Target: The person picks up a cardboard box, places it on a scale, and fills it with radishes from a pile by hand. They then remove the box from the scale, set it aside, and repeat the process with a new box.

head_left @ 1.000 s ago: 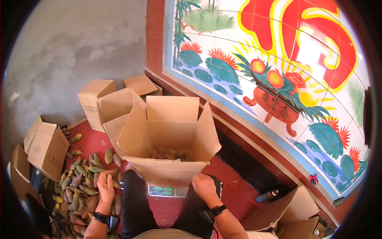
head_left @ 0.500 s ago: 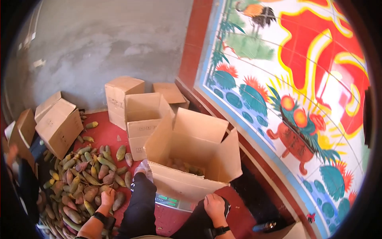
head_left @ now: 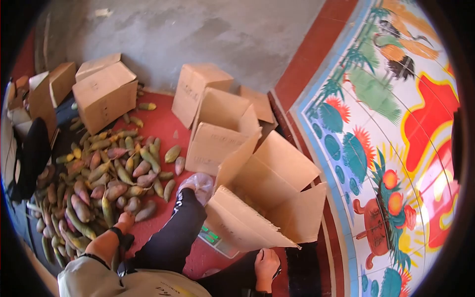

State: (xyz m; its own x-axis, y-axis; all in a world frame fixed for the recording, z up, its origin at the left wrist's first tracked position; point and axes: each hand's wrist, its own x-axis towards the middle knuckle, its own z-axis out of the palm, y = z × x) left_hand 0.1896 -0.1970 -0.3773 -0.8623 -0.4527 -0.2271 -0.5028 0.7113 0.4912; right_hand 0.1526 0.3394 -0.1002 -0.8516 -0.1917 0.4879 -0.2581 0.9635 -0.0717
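My left hand point(head_left: 126, 221), with a dark band at the wrist, is at the near right edge of a heap of green, yellow and pinkish root vegetables point(head_left: 114, 171) that look like radishes. Its fingers look curled; whether a vegetable is in them is hidden. Just beyond it lies a brownish root point(head_left: 132, 205). My right hand point(head_left: 266, 267) is curled closed on my right knee, with nothing seen in it. Between my legs and the wall, a large open cardboard box point(head_left: 247, 220) sits on a scale point(head_left: 217, 242) with green lit digits. The box's inside is mostly in shadow.
A second open carton point(head_left: 210, 148) and a closed one point(head_left: 198, 94) stand behind the large box. Another carton point(head_left: 106, 96) is beyond the heap. A person's dark sleeve point(head_left: 34, 153) shows at the left. A painted tile wall point(head_left: 341, 163) runs along the right.
The camera view has swung, so boxes and heap sit farther right and higher. My left hand stays by the heap, now at its near edge. My right hand still rests on the knee.
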